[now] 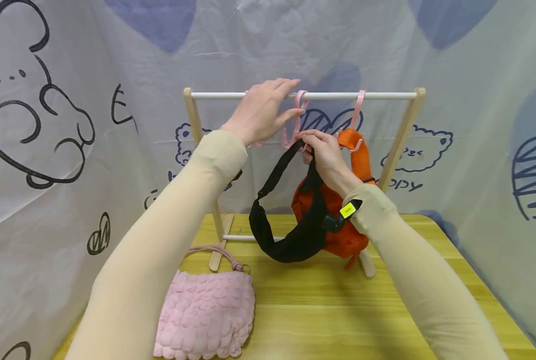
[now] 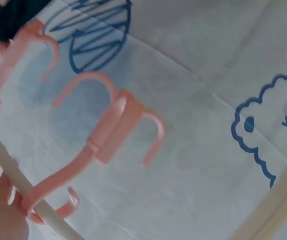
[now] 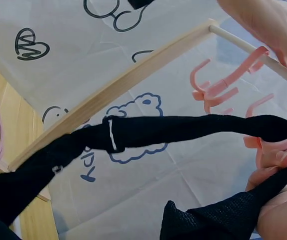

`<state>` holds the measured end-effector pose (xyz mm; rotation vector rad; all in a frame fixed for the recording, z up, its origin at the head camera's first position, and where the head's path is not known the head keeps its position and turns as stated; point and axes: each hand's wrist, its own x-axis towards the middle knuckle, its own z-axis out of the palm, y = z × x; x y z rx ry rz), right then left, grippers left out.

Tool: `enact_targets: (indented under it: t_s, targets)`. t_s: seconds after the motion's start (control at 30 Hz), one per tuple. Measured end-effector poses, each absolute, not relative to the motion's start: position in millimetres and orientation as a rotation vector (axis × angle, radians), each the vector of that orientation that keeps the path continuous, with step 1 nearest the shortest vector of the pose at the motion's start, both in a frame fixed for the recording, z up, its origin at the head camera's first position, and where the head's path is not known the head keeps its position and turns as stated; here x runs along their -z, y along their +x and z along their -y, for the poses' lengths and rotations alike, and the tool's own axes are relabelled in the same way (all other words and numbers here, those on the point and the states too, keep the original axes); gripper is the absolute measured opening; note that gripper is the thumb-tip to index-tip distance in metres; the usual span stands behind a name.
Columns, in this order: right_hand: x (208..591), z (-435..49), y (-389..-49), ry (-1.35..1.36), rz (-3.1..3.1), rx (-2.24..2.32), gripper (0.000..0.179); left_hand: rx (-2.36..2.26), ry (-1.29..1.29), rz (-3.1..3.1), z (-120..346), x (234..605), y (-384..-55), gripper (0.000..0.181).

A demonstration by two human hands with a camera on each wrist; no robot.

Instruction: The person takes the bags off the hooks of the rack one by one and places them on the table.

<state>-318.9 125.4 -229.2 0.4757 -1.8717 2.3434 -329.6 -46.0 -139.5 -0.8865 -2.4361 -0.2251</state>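
Note:
My right hand [image 1: 325,155] pinches the strap of a black fabric bag [image 1: 295,245] right at the middle pink hook [image 1: 298,117]. Below that hand the bag dangles in a loop, overlapping an orange bag [image 1: 346,240]. In the right wrist view, the black strap [image 3: 183,131] runs up to the hook beside my curled fingers. My left hand [image 1: 263,110] is at the white rod, its fingers extended toward the middle hook. Another pink hook [image 2: 111,125] hangs near it with bare prongs in the left wrist view.
The wooden rack [image 1: 400,140] stands on a wood-grain table [image 1: 322,320]. From its right pink hook [image 1: 358,107] hangs the orange bag by its strap. A puffy pink handbag [image 1: 209,310] lies at front left, partly behind my left sleeve. Printed cloth walls surround the table.

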Motion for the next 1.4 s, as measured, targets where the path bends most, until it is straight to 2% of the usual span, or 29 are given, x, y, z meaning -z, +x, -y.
enact_targets:
  t_s: [0.1, 0.33, 0.5, 0.67, 0.9, 1.1, 1.4]
  targets:
    - [230, -126, -320, 0.484, 1.878, -2.341, 0.026, 0.157, -0.871, 2.545, 43, 135, -334, 0.063]
    - [232, -133, -321, 0.463, 1.842, -2.397, 0.026, 0.201, -0.832, 2.528, 35, 135, -341, 0.042]
    - [233, -138, -321, 0.44, 1.846, -2.411, 0.027, 0.179, -0.783, 2.523, 29, 139, -345, 0.049]
    - [231, -138, -322, 0.484, 1.923, -2.336, 0.021, 0.017, -0.753, 2.514, 23, 140, -345, 0.06]
    - [228, -137, -323, 0.466, 1.951, -2.353, 0.019, -0.012, -0.776, 2.538, 24, 135, -344, 0.051]
    - [231, -139, -321, 0.357, 1.924, -2.429, 0.014, 0.127, -0.754, 2.543, 27, 136, -344, 0.053]
    - [233, -149, -322, 0.213, 2.068, -2.593, 0.033, 0.189, -0.741, 2.564, 29, 135, -341, 0.054]
